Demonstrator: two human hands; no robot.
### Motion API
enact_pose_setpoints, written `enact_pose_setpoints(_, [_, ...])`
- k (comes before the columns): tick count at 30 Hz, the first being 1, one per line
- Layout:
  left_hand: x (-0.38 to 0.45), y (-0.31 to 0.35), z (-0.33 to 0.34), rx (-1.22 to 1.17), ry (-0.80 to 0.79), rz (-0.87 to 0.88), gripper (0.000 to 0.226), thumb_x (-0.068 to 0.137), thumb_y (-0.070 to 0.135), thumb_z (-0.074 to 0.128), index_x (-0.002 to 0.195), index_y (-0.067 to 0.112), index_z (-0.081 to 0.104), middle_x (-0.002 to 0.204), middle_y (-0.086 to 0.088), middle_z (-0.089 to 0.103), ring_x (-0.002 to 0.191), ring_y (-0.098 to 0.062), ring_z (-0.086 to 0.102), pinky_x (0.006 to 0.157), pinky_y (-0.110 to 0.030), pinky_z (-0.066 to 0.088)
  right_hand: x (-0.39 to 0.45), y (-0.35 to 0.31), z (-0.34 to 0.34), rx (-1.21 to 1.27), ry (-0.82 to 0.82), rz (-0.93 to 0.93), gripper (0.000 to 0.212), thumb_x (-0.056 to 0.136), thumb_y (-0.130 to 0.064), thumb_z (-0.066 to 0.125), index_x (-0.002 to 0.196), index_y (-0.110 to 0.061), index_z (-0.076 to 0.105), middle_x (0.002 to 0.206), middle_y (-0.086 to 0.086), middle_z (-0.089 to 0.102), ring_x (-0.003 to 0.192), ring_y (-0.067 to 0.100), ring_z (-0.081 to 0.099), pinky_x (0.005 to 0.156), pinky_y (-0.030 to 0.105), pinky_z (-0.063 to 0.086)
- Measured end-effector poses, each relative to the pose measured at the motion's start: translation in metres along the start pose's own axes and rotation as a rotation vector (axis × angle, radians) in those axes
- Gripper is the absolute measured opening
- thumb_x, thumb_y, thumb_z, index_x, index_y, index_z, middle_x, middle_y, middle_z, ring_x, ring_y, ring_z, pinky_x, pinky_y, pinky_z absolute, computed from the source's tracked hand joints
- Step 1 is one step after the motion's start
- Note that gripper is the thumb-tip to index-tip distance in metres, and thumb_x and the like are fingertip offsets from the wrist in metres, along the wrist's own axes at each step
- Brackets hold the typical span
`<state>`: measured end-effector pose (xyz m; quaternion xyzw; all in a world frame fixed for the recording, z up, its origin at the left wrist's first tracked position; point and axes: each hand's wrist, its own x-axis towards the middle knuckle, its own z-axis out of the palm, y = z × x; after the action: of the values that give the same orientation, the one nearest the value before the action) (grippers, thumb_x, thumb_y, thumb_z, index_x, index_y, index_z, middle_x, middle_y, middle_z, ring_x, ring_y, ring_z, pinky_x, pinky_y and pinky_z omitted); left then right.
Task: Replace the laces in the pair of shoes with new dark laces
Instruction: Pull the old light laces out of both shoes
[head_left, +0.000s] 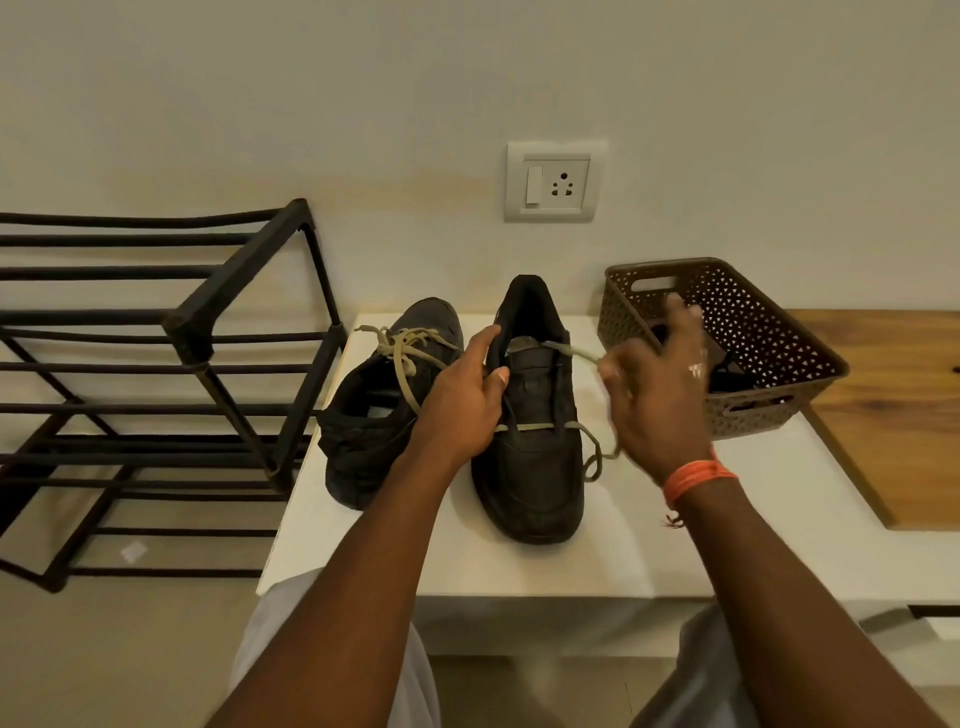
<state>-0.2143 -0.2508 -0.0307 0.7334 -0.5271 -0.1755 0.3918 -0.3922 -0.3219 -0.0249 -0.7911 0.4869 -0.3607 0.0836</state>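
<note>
Two black shoes stand on a white table (675, 519). The left shoe (374, 415) points away from me and carries a tied tan lace (402, 353). The right shoe (535, 457) points toward me; its tan lace (592, 452) is partly pulled out and hangs off its right side. My left hand (462, 400) grips the right shoe's left edge near the collar, thumb inside. My right hand (654, 384) is to the right of that shoe and pinches the loose tan lace, which runs taut to the top eyelet. Dark laces lie inside the basket, mostly hidden.
A brown perforated basket (769, 322) sits at the table's back right, just behind my right hand. A black metal shoe rack (208, 332) stands to the left of the table. A wooden surface (898, 405) adjoins on the right. A wall socket (553, 182) is above.
</note>
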Motion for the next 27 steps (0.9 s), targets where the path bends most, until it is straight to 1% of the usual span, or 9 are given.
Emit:
enact_pose_setpoints(2, [-0.001,0.001,0.001,-0.005,-0.003,-0.010,0.049,0.101,0.028,0.044,0.148,0.030,0.029,0.120,-0.011,0.059,0.108,-0.025,0.058,0.097,-0.040,0.048,-0.008,-0.007,0.009,0.024,-0.115,-0.079,0.011,0.091,-0.025,0.065,0.097,-0.016,0.064,0.162,0.013,0.005,0.149,0.033,-0.005,0.118,0.054,0.010])
enact_pose_setpoints(6, [-0.007,0.005,0.004,0.063,0.061,0.014,0.050,0.098,0.027,0.050,0.146,0.029,0.033,0.131,-0.008,0.050,0.117,-0.023,0.052,0.099,-0.043,0.047,-0.007,-0.018,0.011,0.103,-0.183,-0.042,0.030,0.086,-0.023,0.069,0.114,-0.023,0.059,0.162,0.011,0.004,0.149,0.033,-0.001,0.114,0.055,0.024])
enact_pose_setpoints(10, [-0.024,0.014,0.013,0.296,0.180,0.188,0.026,0.089,0.028,0.064,0.114,0.023,0.057,0.129,-0.003,0.041,0.120,-0.018,0.040,0.091,-0.023,0.038,-0.006,-0.011,0.001,0.119,-0.383,-0.111,0.049,0.085,-0.023,0.070,0.130,-0.037,0.053,0.159,0.008,0.013,0.147,0.031,0.006,0.111,0.047,0.027])
enact_pose_setpoints(12, [-0.031,0.017,0.019,0.409,0.135,0.225,0.015,0.088,0.033,0.063,0.101,0.025,0.061,0.131,-0.001,0.038,0.123,-0.017,0.032,0.092,-0.022,0.029,-0.007,-0.006,-0.003,0.113,-0.610,-0.077,0.055,0.082,-0.031,0.072,0.131,-0.040,0.049,0.154,0.008,0.024,0.142,0.034,0.020,0.108,0.047,0.032])
enact_pose_setpoints(14, [-0.034,0.019,0.025,0.473,0.115,0.225,0.016,0.088,0.034,0.061,0.101,0.024,0.062,0.136,-0.002,0.036,0.126,-0.019,0.030,0.096,-0.027,0.030,-0.006,-0.003,-0.005,0.174,-0.740,-0.035,0.061,0.077,-0.031,0.077,0.129,-0.038,0.046,0.140,0.008,0.042,0.128,0.030,0.041,0.099,0.038,0.040])
enact_pose_setpoints(19, [-0.034,0.027,0.029,0.313,0.236,0.296,0.008,0.086,0.028,0.066,0.093,0.023,0.065,0.119,-0.001,0.051,0.116,-0.017,0.041,0.088,-0.025,0.031,-0.003,-0.004,-0.004,0.233,-0.535,-0.080,0.033,0.086,-0.026,0.070,0.118,-0.027,0.062,0.123,0.004,0.059,0.111,0.021,0.054,0.092,0.035,0.046])
enact_pose_setpoints(22, [-0.029,0.029,0.027,0.075,0.187,0.261,0.009,0.088,0.031,0.066,0.093,0.024,0.068,0.113,0.005,0.051,0.112,-0.011,0.040,0.088,-0.026,0.036,0.000,0.001,-0.004,0.255,-0.373,-0.076,0.015,0.087,-0.020,0.068,0.101,-0.026,0.072,0.106,-0.002,0.065,0.097,0.014,0.058,0.084,0.036,0.052])
enact_pose_setpoints(24, [-0.027,0.030,0.026,-0.019,0.098,0.280,0.016,0.091,0.033,0.062,0.098,0.022,0.071,0.113,0.006,0.051,0.113,-0.011,0.040,0.090,-0.024,0.036,0.002,0.007,-0.005,0.200,-0.280,0.019,0.017,0.086,-0.011,0.067,0.091,-0.026,0.072,0.094,-0.006,0.067,0.088,0.012,0.060,0.079,0.039,0.055])
enact_pose_setpoints(27, [-0.025,0.025,0.024,0.127,0.159,0.267,0.017,0.093,0.030,0.059,0.106,0.024,0.068,0.117,0.005,0.052,0.114,-0.012,0.040,0.092,-0.025,0.032,0.003,0.017,-0.009,0.089,-0.278,0.195,0.033,0.082,-0.001,0.064,0.106,-0.023,0.068,0.103,-0.002,0.065,0.098,0.017,0.062,0.086,0.041,0.056])
